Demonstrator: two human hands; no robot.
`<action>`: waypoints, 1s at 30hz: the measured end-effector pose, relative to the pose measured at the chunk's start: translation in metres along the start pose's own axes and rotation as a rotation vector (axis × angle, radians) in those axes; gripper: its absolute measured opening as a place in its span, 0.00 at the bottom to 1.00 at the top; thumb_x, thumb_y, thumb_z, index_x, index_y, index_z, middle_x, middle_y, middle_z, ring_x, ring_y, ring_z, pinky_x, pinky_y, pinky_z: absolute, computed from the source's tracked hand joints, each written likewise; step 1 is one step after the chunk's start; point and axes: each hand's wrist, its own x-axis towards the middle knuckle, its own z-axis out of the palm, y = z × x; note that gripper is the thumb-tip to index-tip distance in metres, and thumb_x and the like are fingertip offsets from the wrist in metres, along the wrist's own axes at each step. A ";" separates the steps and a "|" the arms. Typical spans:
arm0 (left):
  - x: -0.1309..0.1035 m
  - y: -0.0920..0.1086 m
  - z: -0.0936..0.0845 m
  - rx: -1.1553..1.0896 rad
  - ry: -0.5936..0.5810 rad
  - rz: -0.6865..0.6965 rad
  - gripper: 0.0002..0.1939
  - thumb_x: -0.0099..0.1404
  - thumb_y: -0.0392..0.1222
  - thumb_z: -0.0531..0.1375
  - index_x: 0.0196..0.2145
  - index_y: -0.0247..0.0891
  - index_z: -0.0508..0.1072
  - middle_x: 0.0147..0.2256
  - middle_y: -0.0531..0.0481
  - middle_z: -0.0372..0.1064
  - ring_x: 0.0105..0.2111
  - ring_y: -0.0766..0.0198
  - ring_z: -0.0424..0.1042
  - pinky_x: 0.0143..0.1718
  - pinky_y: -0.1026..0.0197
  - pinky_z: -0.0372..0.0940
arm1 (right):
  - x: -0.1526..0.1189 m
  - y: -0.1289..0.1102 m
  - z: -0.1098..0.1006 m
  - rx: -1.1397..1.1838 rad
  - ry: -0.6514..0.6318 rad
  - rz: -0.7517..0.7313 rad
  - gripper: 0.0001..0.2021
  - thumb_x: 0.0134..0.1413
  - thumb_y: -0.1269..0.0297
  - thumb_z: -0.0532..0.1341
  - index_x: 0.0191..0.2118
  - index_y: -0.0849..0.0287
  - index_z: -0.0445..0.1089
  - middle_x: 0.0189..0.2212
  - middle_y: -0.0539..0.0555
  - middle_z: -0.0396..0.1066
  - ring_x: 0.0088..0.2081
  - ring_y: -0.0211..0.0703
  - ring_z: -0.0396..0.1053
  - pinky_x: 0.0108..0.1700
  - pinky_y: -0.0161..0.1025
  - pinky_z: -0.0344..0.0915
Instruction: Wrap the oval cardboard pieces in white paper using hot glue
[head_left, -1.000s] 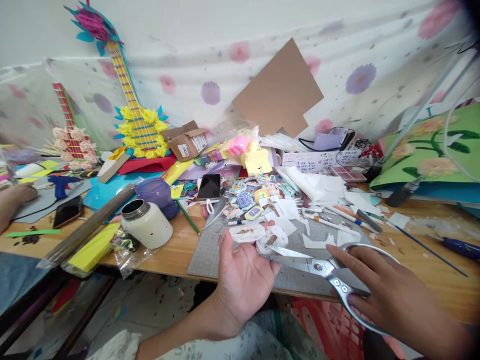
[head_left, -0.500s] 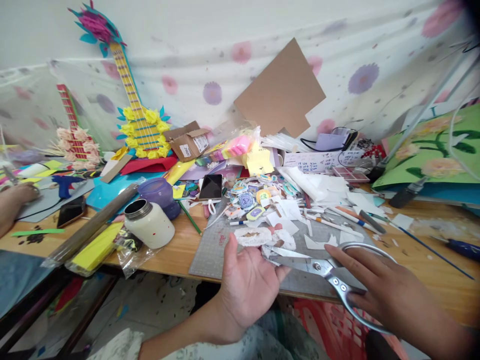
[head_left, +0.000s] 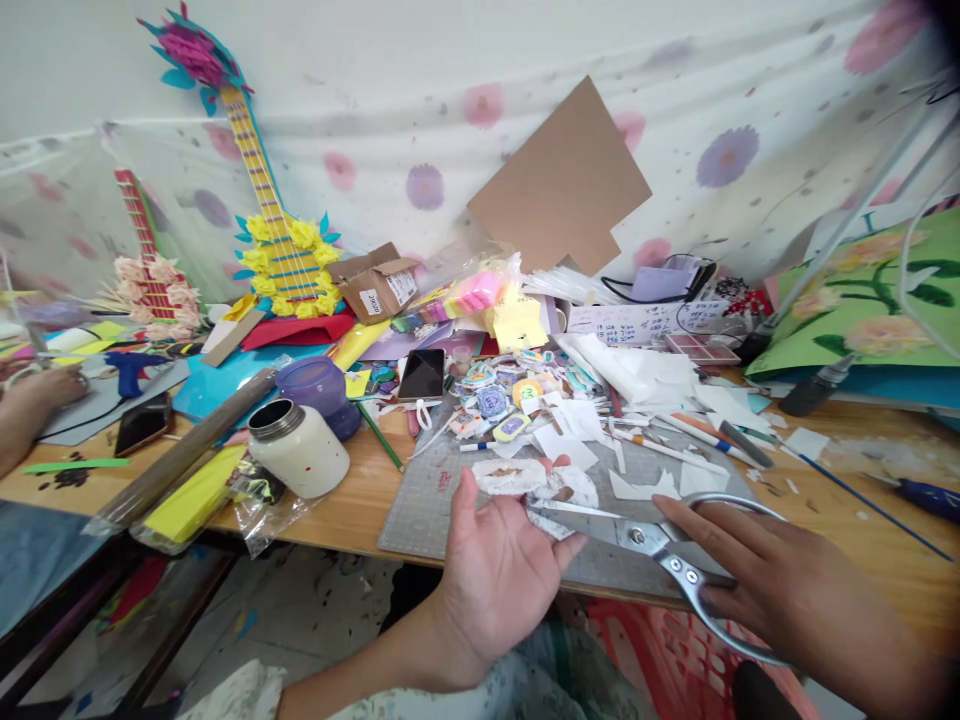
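Note:
My left hand (head_left: 499, 575) is palm up at the table's front edge, its fingertips behind a small white cut piece (head_left: 570, 487). The silver scissors (head_left: 645, 537) lie across that piece, with the blades over its lower part. My right hand (head_left: 780, 570) is closed round the scissors' handles, index finger stretched along the upper one. Another white piece with a brownish middle (head_left: 510, 475) is just beyond my left thumb. Under them is a grey cutting mat (head_left: 431, 505), with a heap of small coloured cut-outs (head_left: 495, 400) and white paper scraps (head_left: 566, 440).
A white jar (head_left: 300, 450) and purple container (head_left: 322, 390) stand left of the mat. Pens (head_left: 705, 430) and a blue-handled tool (head_left: 926, 498) lie right. A phone (head_left: 422, 375) is behind. Another person's hand (head_left: 45, 390) is far left, near a blue glue gun (head_left: 131, 372).
The scissor blades look slightly closer together, and the white piece at them has shifted a little. The other person's hand at far left has moved slightly right.

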 end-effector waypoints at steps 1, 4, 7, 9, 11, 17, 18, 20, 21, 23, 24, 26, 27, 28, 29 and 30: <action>0.000 0.000 0.000 0.003 0.004 0.001 0.35 0.61 0.65 0.46 0.54 0.37 0.66 0.54 0.39 0.65 0.59 0.47 0.54 0.54 0.45 0.53 | 0.000 0.000 0.000 0.001 -0.006 -0.001 0.27 0.52 0.69 0.53 0.59 0.57 0.57 0.41 0.57 0.74 0.34 0.49 0.74 0.32 0.42 0.71; 0.000 -0.001 0.000 -0.003 0.032 0.001 0.34 0.61 0.65 0.46 0.53 0.36 0.66 0.55 0.38 0.64 0.59 0.46 0.54 0.54 0.45 0.53 | 0.000 0.000 0.001 -0.006 -0.009 -0.011 0.26 0.51 0.70 0.52 0.59 0.58 0.58 0.40 0.58 0.74 0.33 0.49 0.74 0.31 0.41 0.71; 0.000 0.000 0.000 -0.010 0.050 -0.009 0.35 0.60 0.65 0.47 0.53 0.36 0.66 0.56 0.37 0.62 0.58 0.45 0.55 0.53 0.45 0.54 | -0.001 0.001 0.001 -0.026 -0.002 -0.032 0.25 0.52 0.70 0.52 0.58 0.59 0.58 0.39 0.58 0.74 0.33 0.48 0.74 0.31 0.40 0.70; -0.001 0.000 0.000 -0.011 0.050 -0.015 0.35 0.60 0.65 0.48 0.54 0.37 0.65 0.57 0.38 0.61 0.58 0.45 0.55 0.52 0.44 0.55 | -0.001 0.001 0.000 -0.037 0.001 -0.049 0.24 0.53 0.70 0.52 0.58 0.60 0.58 0.39 0.57 0.74 0.33 0.48 0.74 0.31 0.40 0.70; -0.002 -0.001 0.000 -0.008 0.050 -0.013 0.34 0.60 0.65 0.49 0.54 0.38 0.64 0.56 0.39 0.63 0.58 0.45 0.55 0.52 0.43 0.55 | -0.002 0.001 0.000 -0.034 0.012 -0.065 0.24 0.53 0.70 0.53 0.58 0.61 0.58 0.38 0.57 0.74 0.33 0.48 0.74 0.30 0.40 0.70; -0.002 0.001 -0.001 -0.027 0.056 0.012 0.32 0.60 0.64 0.50 0.51 0.37 0.68 0.53 0.39 0.66 0.57 0.46 0.57 0.55 0.43 0.52 | -0.007 0.003 0.005 0.032 0.046 -0.047 0.27 0.50 0.72 0.53 0.58 0.57 0.57 0.37 0.57 0.75 0.32 0.50 0.74 0.30 0.41 0.71; -0.002 0.002 -0.001 -0.030 0.059 0.018 0.32 0.60 0.65 0.50 0.50 0.37 0.69 0.54 0.39 0.65 0.57 0.47 0.57 0.55 0.43 0.52 | -0.008 0.004 0.007 0.061 0.046 -0.020 0.28 0.50 0.72 0.53 0.59 0.55 0.56 0.37 0.56 0.75 0.32 0.50 0.75 0.30 0.41 0.71; -0.002 0.006 -0.002 -0.030 0.064 0.025 0.34 0.60 0.66 0.49 0.49 0.35 0.69 0.54 0.39 0.65 0.57 0.47 0.58 0.56 0.43 0.52 | -0.011 0.009 0.011 0.124 0.047 0.058 0.29 0.50 0.73 0.52 0.60 0.51 0.55 0.40 0.56 0.75 0.34 0.51 0.75 0.32 0.42 0.72; -0.002 0.007 -0.003 -0.027 0.065 0.027 0.35 0.59 0.66 0.49 0.50 0.35 0.69 0.55 0.39 0.64 0.56 0.47 0.58 0.56 0.43 0.51 | -0.012 0.012 0.013 0.146 0.053 0.111 0.29 0.50 0.72 0.52 0.59 0.50 0.55 0.41 0.56 0.74 0.35 0.51 0.75 0.33 0.42 0.72; -0.003 0.010 -0.005 -0.017 0.067 0.035 0.35 0.59 0.67 0.49 0.49 0.35 0.69 0.56 0.40 0.63 0.56 0.48 0.59 0.57 0.42 0.50 | -0.014 0.021 0.018 0.136 0.063 0.231 0.25 0.52 0.70 0.53 0.57 0.51 0.58 0.42 0.57 0.74 0.37 0.53 0.76 0.34 0.42 0.73; -0.003 0.011 -0.006 -0.010 0.066 0.042 0.34 0.59 0.66 0.49 0.49 0.36 0.70 0.56 0.41 0.63 0.56 0.48 0.59 0.57 0.41 0.50 | -0.014 0.026 0.021 0.109 0.048 0.281 0.23 0.53 0.68 0.54 0.56 0.52 0.60 0.42 0.57 0.75 0.37 0.53 0.76 0.33 0.43 0.74; -0.004 0.012 -0.008 0.003 0.056 0.053 0.32 0.59 0.66 0.49 0.48 0.39 0.71 0.56 0.42 0.63 0.57 0.49 0.58 0.57 0.41 0.48 | -0.014 0.035 0.027 0.040 -0.025 0.343 0.20 0.53 0.66 0.55 0.53 0.55 0.63 0.42 0.58 0.75 0.37 0.55 0.76 0.32 0.46 0.74; -0.005 0.013 -0.008 0.011 0.047 0.054 0.31 0.59 0.66 0.49 0.48 0.40 0.71 0.56 0.43 0.64 0.57 0.49 0.58 0.58 0.41 0.48 | -0.014 0.039 0.029 0.019 -0.067 0.351 0.20 0.52 0.66 0.56 0.52 0.57 0.64 0.42 0.58 0.76 0.36 0.56 0.76 0.31 0.47 0.74; -0.006 0.012 -0.009 0.020 0.033 0.053 0.31 0.59 0.66 0.49 0.48 0.41 0.71 0.56 0.43 0.64 0.57 0.49 0.57 0.58 0.41 0.48 | -0.013 0.043 0.031 0.015 -0.101 0.349 0.20 0.51 0.67 0.57 0.52 0.58 0.65 0.42 0.58 0.76 0.35 0.56 0.76 0.31 0.47 0.74; -0.007 0.012 -0.009 0.029 0.015 0.051 0.31 0.59 0.66 0.49 0.48 0.42 0.71 0.56 0.43 0.63 0.58 0.49 0.57 0.58 0.41 0.47 | -0.012 0.045 0.033 0.024 -0.120 0.347 0.20 0.50 0.67 0.57 0.51 0.58 0.66 0.42 0.57 0.76 0.35 0.55 0.77 0.30 0.47 0.74; -0.008 0.012 -0.009 0.039 -0.007 0.048 0.31 0.59 0.67 0.49 0.48 0.42 0.71 0.57 0.43 0.63 0.58 0.48 0.57 0.58 0.41 0.47 | -0.011 0.047 0.034 0.038 -0.126 0.342 0.21 0.49 0.67 0.58 0.51 0.58 0.67 0.41 0.57 0.77 0.35 0.54 0.77 0.30 0.46 0.74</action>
